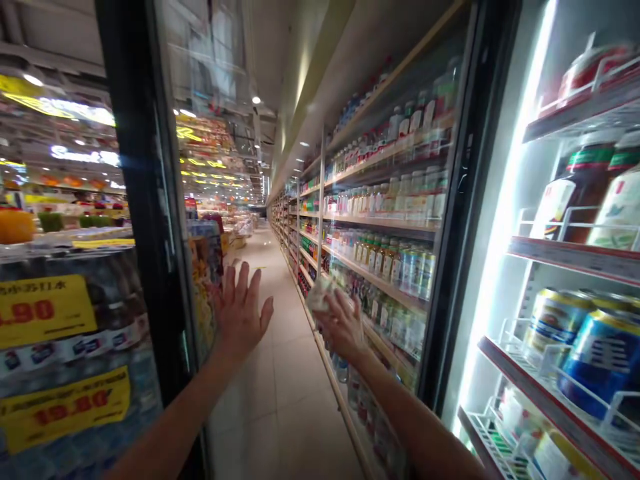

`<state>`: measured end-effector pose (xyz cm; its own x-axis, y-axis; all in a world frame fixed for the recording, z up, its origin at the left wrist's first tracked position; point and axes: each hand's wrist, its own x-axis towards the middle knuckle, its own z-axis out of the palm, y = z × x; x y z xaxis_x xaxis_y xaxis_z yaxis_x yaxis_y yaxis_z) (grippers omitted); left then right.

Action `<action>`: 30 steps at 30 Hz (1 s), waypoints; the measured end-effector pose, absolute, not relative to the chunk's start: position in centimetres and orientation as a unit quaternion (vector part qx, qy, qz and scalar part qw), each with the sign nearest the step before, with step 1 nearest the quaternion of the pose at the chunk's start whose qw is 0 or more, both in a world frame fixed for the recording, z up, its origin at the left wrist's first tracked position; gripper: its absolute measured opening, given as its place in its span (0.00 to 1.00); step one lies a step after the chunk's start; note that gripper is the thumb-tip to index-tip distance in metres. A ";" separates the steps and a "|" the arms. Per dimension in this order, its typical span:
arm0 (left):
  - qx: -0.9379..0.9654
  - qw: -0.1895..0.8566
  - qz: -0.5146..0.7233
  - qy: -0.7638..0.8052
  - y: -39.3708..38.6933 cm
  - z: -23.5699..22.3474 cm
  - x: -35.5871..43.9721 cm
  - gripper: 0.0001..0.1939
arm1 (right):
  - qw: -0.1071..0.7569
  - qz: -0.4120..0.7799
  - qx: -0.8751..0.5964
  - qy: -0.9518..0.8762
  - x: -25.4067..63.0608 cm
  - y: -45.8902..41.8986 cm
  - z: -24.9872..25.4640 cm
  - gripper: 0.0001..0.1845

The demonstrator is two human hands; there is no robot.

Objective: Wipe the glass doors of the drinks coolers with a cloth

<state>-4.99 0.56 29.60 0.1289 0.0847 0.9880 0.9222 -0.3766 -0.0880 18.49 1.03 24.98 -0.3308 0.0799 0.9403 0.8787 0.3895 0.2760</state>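
Observation:
In front of me stands the glass door (280, 373) of a drinks cooler, swung open, with a black frame (145, 200). My left hand (241, 310) has its fingers stretched out and apart, palm towards the glass, and holds nothing. To its right, my right hand (345, 323) is closed on a pale cloth (323, 297) at the glass surface. The cloth is bunched up, partly covered by the fingers and a little blurred. Whether the left palm fully touches the pane I cannot tell.
On the right, the lit cooler's shelves (575, 257) hold bottles and blue cans (600, 357). Stacked packs with yellow price signs (65, 407) stand at left. Through the glass show an aisle floor (265, 257) and long shelves of bottles (385, 200).

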 end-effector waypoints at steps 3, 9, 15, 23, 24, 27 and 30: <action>-0.642 0.401 -0.520 -0.397 0.7 29.6 -5.1 0.32 | 0.602 -0.394 -0.466 -0.514 19.8 1.5 26.2 0.25; -0.647 0.380 -0.528 -0.398 0.6 29.9 -5.4 0.28 | 0.445 -0.430 -0.305 -0.724 14.7 0.4 26.2 0.25; -0.737 0.378 -0.450 -0.334 -2.0 29.5 -3.8 0.26 | 0.516 -0.397 -0.316 -0.691 10.8 1.3 27.5 0.26; -0.715 0.324 -0.485 -0.385 0.3 29.9 -0.7 0.25 | 0.496 -0.420 -0.185 -0.737 12.8 3.1 28.0 0.20; -0.707 0.332 -0.504 -0.368 0.4 29.9 -0.5 0.24 | 0.483 -0.423 -0.180 -0.746 13.6 2.9 28.1 0.19; -0.686 0.373 -0.527 -0.336 0.6 30.1 -0.2 0.22 | 0.480 -0.425 -0.213 -0.738 14.9 2.3 28.4 0.15; -0.669 0.421 -0.518 -0.328 0.6 32.2 -1.0 0.17 | 0.539 -0.389 -0.238 -0.708 15.1 2.1 28.1 0.17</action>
